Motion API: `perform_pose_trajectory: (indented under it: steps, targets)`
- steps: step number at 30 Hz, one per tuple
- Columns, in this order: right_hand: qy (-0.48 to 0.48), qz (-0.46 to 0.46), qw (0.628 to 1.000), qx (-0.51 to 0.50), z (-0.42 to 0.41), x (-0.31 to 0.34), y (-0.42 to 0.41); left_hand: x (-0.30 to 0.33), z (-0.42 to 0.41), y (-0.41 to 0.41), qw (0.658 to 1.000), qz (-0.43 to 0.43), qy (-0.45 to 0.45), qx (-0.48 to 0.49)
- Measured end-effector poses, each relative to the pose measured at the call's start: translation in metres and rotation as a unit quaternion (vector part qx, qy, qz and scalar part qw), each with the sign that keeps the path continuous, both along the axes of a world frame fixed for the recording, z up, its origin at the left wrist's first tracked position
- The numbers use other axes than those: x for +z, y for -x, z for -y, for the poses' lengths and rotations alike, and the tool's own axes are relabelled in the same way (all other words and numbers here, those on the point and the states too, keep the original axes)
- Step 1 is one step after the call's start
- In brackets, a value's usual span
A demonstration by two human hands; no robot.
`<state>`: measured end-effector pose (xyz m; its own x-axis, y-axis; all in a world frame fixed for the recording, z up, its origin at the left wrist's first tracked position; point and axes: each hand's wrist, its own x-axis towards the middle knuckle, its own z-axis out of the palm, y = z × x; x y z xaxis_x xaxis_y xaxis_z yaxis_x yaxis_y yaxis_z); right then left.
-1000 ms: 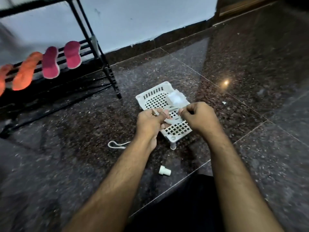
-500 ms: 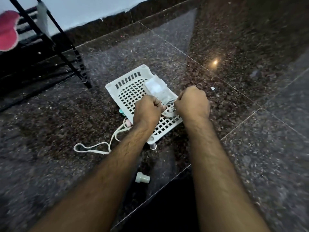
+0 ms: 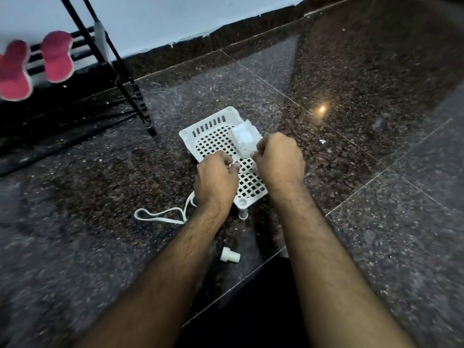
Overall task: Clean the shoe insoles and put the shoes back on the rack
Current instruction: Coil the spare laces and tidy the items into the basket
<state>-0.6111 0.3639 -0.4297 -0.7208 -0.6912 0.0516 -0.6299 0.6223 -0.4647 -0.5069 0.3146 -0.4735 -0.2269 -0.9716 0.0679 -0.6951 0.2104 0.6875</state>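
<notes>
My left hand [image 3: 216, 180] and my right hand [image 3: 279, 156] are both curled over a white perforated plastic tray [image 3: 213, 136] on the dark granite floor. Between them they pinch a white flat lace [image 3: 160, 214], which trails from under the left hand in a loop onto the floor at the left. A pale translucent packet [image 3: 244, 136] lies on the tray just beyond the right hand. At the far left, two pink insoles [image 3: 56, 57] hang on the black shoe rack [image 3: 130, 89].
A small white plastic peg [image 3: 230, 254] lies on the floor near my left forearm. One short leg of the tray [image 3: 243, 213] shows at its near corner. A wall with a dark skirting runs along the back. A dark mat [image 3: 241, 310] lies at the bottom centre.
The camera has swung back left, so the rack and pink insoles show again. Both hands stay curled over the tray with the lace; more of it trails on the floor than a second ago.
</notes>
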Motion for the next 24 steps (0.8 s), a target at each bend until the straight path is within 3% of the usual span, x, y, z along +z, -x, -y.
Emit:
perform_pose_trajectory:
  steps: [6,11,18,24]
  targets:
    - [-0.029,-0.062,0.990,0.127,0.018,-0.010,-0.061,-0.013,0.000,-0.059,0.999,-0.024,-0.027,0.037]
    - [-0.066,-0.046,0.980,0.184,0.036,-0.027,-0.083,-0.033,0.011,-0.088,0.997,-0.033,-0.047,0.058]
    - [-0.129,-0.075,0.956,0.255,0.061,-0.055,-0.093,-0.074,0.018,-0.115,0.996,0.068,-0.041,0.026]
    - [-0.166,-0.084,0.926,0.330,0.063,-0.063,-0.099,-0.070,0.021,-0.125,0.999,0.012,-0.028,0.020]
